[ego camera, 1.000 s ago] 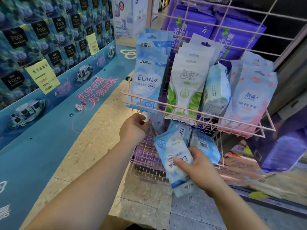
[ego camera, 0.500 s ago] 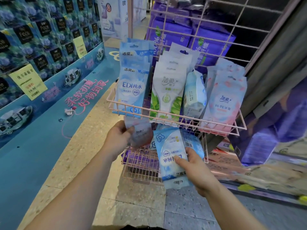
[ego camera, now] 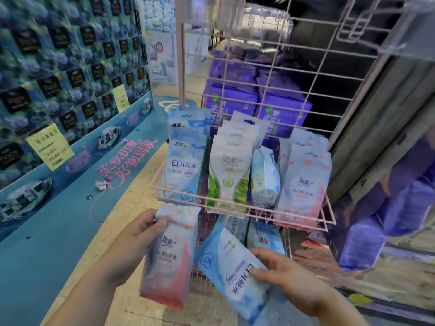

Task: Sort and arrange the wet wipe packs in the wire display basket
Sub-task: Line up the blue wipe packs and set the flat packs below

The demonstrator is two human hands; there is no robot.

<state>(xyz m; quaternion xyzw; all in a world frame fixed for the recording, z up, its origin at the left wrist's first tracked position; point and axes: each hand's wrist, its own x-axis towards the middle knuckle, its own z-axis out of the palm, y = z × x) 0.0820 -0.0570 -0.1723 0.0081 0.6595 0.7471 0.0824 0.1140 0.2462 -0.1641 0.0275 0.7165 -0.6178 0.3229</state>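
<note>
My left hand (ego camera: 137, 241) grips a pink and white wet wipe pack (ego camera: 170, 257), held upright below the upper pink wire basket (ego camera: 303, 218). My right hand (ego camera: 289, 281) holds a blue pack (ego camera: 231, 267), upside down and tilted, in front of the lower basket (ego camera: 200, 276). In the upper basket stand rows of blue EDI packs (ego camera: 186, 165), green leaf packs (ego camera: 231, 172), one pale blue pack turned sideways (ego camera: 264, 177) and pink packs (ego camera: 304, 177). More blue packs (ego camera: 263, 236) lie in the lower basket behind my right hand.
A pink wire grid panel (ego camera: 270, 74) rises behind the baskets, with purple packs (ego camera: 235, 100) stacked beyond it. A blue display wall with dark boxes and yellow price tags (ego camera: 49, 147) runs along the left. Speckled floor (ego camera: 113, 222) lies between.
My left hand has drawn a pink pack out of the lower basket and lifted it into view. My right hand has tilted its blue pack to the right. The camera has tipped upward.
</note>
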